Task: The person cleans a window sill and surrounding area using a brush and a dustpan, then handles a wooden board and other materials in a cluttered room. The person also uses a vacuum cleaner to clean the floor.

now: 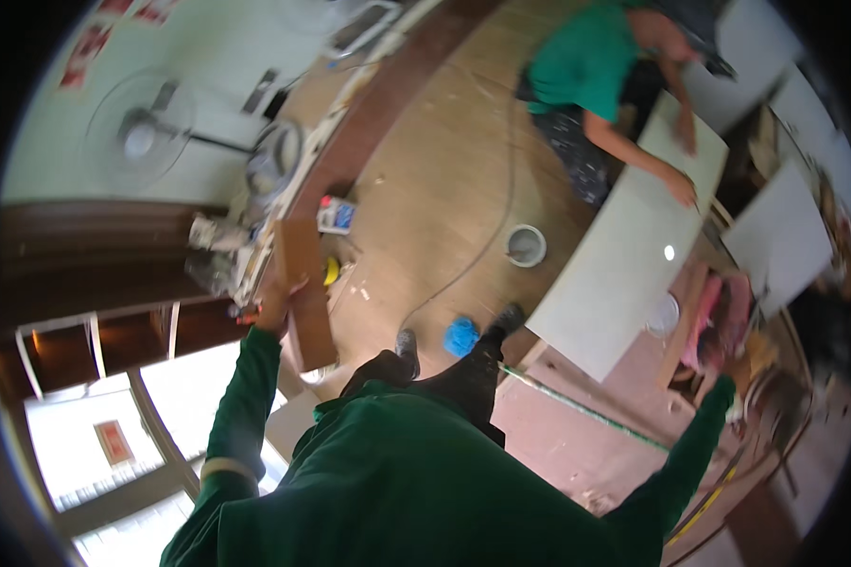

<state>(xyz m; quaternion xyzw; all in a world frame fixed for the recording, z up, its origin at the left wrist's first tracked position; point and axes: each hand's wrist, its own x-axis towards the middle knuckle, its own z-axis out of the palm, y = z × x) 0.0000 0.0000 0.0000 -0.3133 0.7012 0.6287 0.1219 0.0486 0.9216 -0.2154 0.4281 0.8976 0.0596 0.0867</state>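
Landmark: the white bucket on the floor. My left hand is on the brown board, left of the bucket and stretching a bit nearer to me than it. Fingers there look narrow, wrapped on the board's left edge; blur hides how firm the grip is. My right hand is well right of the bucket and nearer to me, by the pink bundle. Can't make out whether those fingers hold anything; too smeared.

Handling notes, my judgement: the board looks long for a one-hand edge grip, so it would tip or twist easily. Better to grip near its balance point, thumb flat on the face, wrist straight. Arms are spread wide, so before loading the left side I'd bring the right hand in for a second hold and square up.

Footing: the blue bundle lies just on my side of the bucket, between my shoes; the cable runs left of the bucket toward my left foot. Step over both. Swing clear of the white jug, left of the bucket, and the white panel to its right, where a co-worker has both hands down. No fast turns that way.
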